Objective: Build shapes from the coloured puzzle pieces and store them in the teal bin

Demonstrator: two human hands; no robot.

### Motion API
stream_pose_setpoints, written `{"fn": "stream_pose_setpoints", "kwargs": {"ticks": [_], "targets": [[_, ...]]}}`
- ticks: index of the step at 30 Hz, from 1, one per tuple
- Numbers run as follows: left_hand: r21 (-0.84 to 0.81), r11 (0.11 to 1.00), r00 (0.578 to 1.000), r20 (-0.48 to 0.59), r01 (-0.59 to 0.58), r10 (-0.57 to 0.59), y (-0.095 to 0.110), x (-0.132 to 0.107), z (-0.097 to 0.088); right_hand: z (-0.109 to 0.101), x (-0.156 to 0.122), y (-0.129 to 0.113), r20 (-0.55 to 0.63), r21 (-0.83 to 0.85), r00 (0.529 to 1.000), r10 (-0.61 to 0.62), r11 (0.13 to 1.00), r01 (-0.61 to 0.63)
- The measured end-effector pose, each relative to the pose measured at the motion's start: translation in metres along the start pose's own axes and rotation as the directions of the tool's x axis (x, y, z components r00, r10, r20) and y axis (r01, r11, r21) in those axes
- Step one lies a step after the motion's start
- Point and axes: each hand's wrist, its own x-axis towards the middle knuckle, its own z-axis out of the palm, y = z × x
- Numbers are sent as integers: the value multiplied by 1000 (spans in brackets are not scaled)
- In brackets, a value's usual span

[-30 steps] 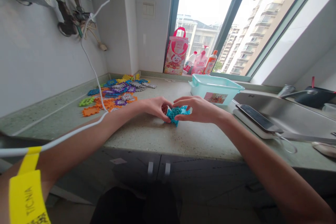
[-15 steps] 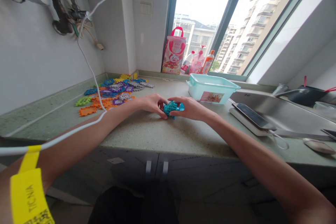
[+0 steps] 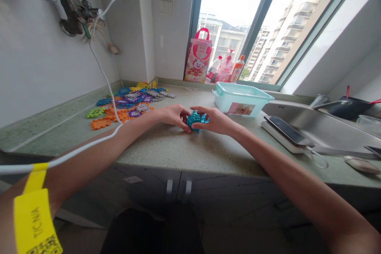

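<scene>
A small cluster of teal interlocking plastic building pieces is held between both hands just above the counter. My left hand pinches its left side, with the thumb low and the fingers curled behind. On the other side my right hand grips it, thumb in front and index finger over the top. Parts of the cluster are hidden by the fingers. Behind my left forearm lies a pile of loose notched plastic pieces in orange, purple, blue, grey, green and yellow.
An aqua plastic bin stands behind my right hand, beside the steel sink. A phone rests on a white box at the sink's edge. A white cable hangs across the left. Bottles stand by the window.
The view has shifted very slightly. Both hands keep hold of the teal pieces, with the cluster turned a little between the fingers.
</scene>
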Motion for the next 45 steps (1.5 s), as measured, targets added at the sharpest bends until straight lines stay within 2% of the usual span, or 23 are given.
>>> {"fn": "stream_pose_setpoints", "kwargs": {"ticks": [4,9,14,24,29,33,38,45], "targets": [[38,999,1000,-3,21,-21,1,0,-1,2,1,-2,-28,20,999,-33,999,33],[43,998,999,-3,39,-39,2,1,-1,-3,1,-3,-47,-148,995,-93,985,85],[56,995,997,-10,82,-82,5,2,-1,-13,0,-4,7,-189,991,-135,973,134],[85,995,998,17,54,-56,9,0,-3,-9,4,-2,46,-183,998,-41,982,49],[36,995,996,-8,89,-89,4,0,-7,-20,-1,2,75,-126,997,29,992,-19],[-9,997,997,-33,71,-71,-2,1,-8,-28,-4,8,76,-118,997,35,993,-26],[-56,996,996,-47,70,-72,-6,3,-6,-26,-4,10,29,-123,999,25,992,-21],[3,999,998,-52,41,-41,-8,4,-3,-22,-4,14,37,-94,999,7,996,-4]]}}
